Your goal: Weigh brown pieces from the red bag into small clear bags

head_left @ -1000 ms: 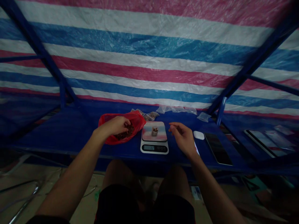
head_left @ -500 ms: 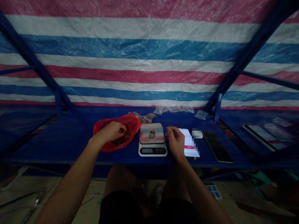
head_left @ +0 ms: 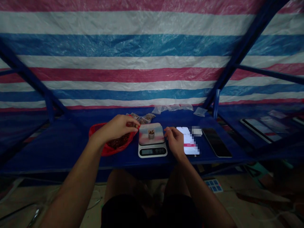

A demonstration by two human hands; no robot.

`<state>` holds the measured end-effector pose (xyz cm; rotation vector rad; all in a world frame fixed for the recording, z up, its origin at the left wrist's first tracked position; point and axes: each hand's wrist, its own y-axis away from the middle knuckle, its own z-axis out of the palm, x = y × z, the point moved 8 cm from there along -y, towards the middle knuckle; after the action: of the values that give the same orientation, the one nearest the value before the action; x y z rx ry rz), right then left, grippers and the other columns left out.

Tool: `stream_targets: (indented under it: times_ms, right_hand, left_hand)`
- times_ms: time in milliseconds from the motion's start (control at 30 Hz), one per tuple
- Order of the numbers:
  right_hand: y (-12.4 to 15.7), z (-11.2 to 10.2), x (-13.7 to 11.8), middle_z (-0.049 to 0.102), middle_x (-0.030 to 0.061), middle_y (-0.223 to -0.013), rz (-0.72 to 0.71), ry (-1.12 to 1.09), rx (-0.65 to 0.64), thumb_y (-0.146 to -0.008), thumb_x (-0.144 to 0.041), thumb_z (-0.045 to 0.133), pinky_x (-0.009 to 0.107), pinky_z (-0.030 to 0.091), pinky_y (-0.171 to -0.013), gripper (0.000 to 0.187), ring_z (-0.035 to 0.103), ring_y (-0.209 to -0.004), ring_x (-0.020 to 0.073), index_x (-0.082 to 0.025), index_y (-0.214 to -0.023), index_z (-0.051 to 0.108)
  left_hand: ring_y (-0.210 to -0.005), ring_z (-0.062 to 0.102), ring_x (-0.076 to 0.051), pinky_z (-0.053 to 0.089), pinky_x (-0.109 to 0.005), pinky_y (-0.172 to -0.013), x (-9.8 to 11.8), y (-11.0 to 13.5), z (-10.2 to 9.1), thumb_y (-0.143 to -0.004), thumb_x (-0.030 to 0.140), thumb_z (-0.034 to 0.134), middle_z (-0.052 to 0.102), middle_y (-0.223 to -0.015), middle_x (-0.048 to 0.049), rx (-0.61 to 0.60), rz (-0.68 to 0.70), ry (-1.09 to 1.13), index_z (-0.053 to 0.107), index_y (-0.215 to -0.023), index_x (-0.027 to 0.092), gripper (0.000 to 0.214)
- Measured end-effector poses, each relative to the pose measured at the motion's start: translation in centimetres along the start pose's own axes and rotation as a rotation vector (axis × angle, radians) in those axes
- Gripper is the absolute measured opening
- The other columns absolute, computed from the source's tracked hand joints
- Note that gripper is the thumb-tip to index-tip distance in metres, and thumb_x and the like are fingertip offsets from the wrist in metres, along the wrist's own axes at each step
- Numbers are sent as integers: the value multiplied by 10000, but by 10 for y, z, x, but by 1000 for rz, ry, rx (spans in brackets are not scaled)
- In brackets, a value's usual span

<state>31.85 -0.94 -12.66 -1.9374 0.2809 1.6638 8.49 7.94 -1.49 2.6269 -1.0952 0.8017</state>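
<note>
On the blue desk (head_left: 59, 142) sits one white kitchen scale (head_left: 152, 151), with one little cup (head_left: 151, 136) standing upright on its plate. A few brown bits (head_left: 151, 130) poke up over the rim of the cup, too small to count. The scale's little screen is lit, but I cannot read its numbers for sure.

To the left of the scale lies one red plastic bag (head_left: 111, 151), its mouth wide, with more small brown pieces (head_left: 121, 142) inside than I can count. The left hand (head_left: 121, 126) is over the bag, near the scale. Its thumb and fingers bend toward each other, but I cannot tell if a bit is pinched there.

The right hand (head_left: 175, 141) is just right of the scale, fingers loosely curled. I cannot tell if their tips meet.

Past that hand are two phones: one bright phone (head_left: 188, 139) and one dark phone (head_left: 217, 142). Behind the scale lie at least two filled baggies (head_left: 149, 117), and farther right at least three flat clear bags (head_left: 174, 107) in a row, plus one more clear bag (head_left: 200, 111)
</note>
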Motion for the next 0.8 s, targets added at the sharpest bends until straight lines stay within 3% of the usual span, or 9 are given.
stream_targets:
  times_ms: [133,300,700,800]
  right_hand:
    - [1,1,2,622,-5,-632,1,-16,-8,-930,-554,626,284,401,-558,389,537,-587,156,-198,-796,705]
    - [1,2,1,627,-8,-645,-29,-13,-35,-957,-551,618,282,411,-583,402,537,-599,149,-197,-784,701]
    - [4,8,2,608,-14,-643,-33,-27,-118,-964,-558,595,294,450,-585,385,585,-600,172,-220,-804,683]
    - [11,7,-8,660,8,-725,-142,71,-185,-988,-474,596,320,473,-652,295,618,-684,192,-225,-859,687]
  left_hand:
    - [-1020,754,-216,544,-288,-905,39,-30,25,-887,246,694,825,-1120,-48,-70,119,43,823,-1091,211,245]
    - [-989,750,-201,523,-253,-871,48,-44,54,-885,154,650,827,-1048,-16,-193,147,-2,827,-1023,236,238]
    - [-1168,714,-234,537,-324,-1017,37,-43,58,-915,159,638,776,-1273,-73,-88,133,72,788,-1194,199,319]
    - [-1224,690,-233,527,-353,-1073,39,-41,55,-920,160,632,761,-1301,-78,-39,149,101,780,-1188,197,308]
